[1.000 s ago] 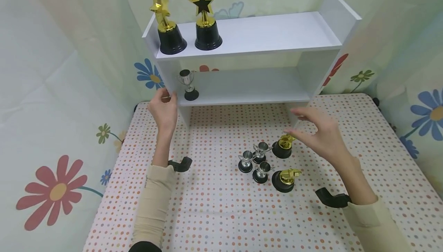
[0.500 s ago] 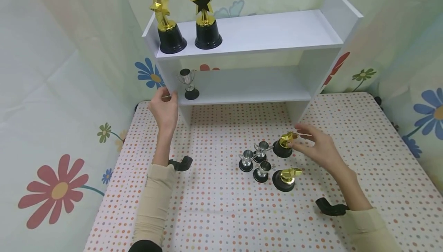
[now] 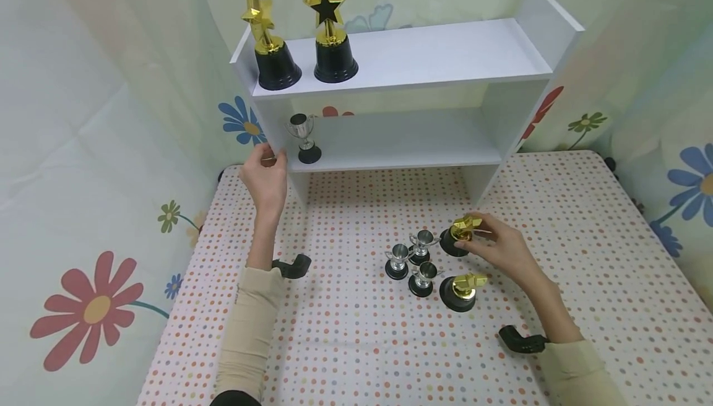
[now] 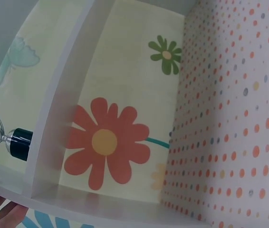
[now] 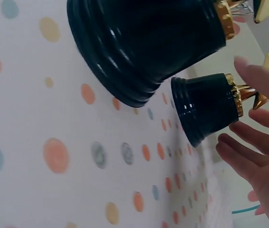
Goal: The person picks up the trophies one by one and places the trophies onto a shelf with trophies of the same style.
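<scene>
My left hand [image 3: 266, 177] grips the left side panel of the white shelf [image 3: 401, 164], with the thumb inside and the fingers outside. Just beside it on the middle shelf stands a small silver trophy cup [image 3: 303, 137]. My right hand [image 3: 501, 245] is around the farther gold star trophy [image 3: 462, 228] on the table, thumb on one side and fingers on the other. In the right wrist view, its fingers [image 5: 248, 142] look spread about the black base [image 5: 206, 104], not closed on it; contact is unclear. A second gold star trophy [image 3: 459, 291] stands nearer me.
Several silver trophy cups [image 3: 398, 260] stand left of the star trophies on the dotted tabletop [image 3: 345, 344]. Two gold star trophies, one turned sideways [image 3: 273, 53] and one facing forward [image 3: 334, 47], stand at the left of the top shelf. Flowered cloth [image 3: 95, 208] hangs around the table.
My right hand has come down and slightly left from beside the shelf to the farther star trophy. My left hand stays on the side panel.
</scene>
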A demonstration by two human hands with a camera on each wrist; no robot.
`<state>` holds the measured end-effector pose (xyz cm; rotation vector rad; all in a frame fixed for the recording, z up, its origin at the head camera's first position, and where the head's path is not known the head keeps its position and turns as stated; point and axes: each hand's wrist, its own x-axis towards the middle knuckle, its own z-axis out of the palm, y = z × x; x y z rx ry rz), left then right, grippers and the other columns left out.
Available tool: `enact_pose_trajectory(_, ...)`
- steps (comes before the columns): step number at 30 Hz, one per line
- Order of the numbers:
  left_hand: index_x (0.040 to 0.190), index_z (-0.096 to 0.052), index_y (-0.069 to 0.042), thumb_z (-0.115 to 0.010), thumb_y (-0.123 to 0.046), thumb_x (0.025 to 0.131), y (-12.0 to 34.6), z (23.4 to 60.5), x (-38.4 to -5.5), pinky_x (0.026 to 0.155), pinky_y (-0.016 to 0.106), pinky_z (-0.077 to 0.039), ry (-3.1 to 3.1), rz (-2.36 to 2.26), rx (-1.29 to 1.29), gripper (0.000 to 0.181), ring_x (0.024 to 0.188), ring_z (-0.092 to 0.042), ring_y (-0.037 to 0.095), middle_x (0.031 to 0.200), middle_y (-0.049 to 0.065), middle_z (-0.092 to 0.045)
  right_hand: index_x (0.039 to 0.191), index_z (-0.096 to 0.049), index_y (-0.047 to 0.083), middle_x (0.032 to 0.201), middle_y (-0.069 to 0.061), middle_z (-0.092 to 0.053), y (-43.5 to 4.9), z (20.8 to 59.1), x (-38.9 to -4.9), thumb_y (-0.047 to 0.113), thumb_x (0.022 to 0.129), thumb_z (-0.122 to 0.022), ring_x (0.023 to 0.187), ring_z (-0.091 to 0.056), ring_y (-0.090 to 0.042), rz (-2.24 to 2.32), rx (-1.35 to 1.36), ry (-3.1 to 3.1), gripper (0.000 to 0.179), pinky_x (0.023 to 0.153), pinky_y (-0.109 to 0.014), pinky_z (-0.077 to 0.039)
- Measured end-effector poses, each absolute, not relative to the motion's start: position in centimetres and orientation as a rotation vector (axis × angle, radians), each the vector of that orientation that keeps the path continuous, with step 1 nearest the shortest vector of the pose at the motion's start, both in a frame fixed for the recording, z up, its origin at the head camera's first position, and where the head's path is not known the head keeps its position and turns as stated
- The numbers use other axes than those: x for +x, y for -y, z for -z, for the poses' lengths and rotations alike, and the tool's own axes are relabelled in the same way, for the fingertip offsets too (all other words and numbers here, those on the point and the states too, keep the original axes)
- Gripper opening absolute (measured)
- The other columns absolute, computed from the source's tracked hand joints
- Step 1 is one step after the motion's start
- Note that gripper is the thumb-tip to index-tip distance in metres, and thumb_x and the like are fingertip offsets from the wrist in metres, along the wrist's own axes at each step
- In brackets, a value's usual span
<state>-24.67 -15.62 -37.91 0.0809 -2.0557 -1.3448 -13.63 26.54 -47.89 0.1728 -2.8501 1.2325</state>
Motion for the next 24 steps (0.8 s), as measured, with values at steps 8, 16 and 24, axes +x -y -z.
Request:
enact_pose_trajectory(8,0.113,-0.074,0.002,-0.069,-0.008,0.096,15.6,37.9,-24.7,0.070,0.022,-0.051,2.051,1.335,0.070,0.020,0.084,-0.069,0.031,0.101,0.022,-0.074,0.133,-0.058,-0.003,0.131,-0.033,-0.063,-26.1,48.6,-13.6,0.022,0.087,-0.083,0.118,-0.063,-0.054,-1.217,0.144,2.873,0.057,0.099,-0.063,-0.051)
enact_pose_trajectory(16,0.114,-0.074,0.001,-0.069,-0.008,0.096,15.6,38.1,-24.7,0.072,0.026,-0.053,2.057,1.343,0.089,0.020,0.085,-0.070,0.031,0.102,0.021,-0.074,0.128,-0.061,-0.006,0.125,-0.033,-0.066,-25.9,49.5,-13.5,0.007,0.084,-0.083,0.110,-0.066,-0.054,-1.203,0.198,2.793,0.051,0.092,-0.059,-0.055)
enact_pose_trajectory(24,0.114,-0.074,0.001,-0.069,-0.008,0.097,15.5,37.9,-24.7,0.074,0.029,-0.055,2.060,1.348,0.098,0.020,0.086,-0.071,0.031,0.103,0.021,-0.075,0.130,-0.058,-0.008,0.127,-0.034,-0.064,-25.6,49.8,-13.4,0.006,0.084,-0.083,0.110,-0.066,-0.054,-1.205,0.180,2.783,0.054,0.094,-0.061,-0.055)
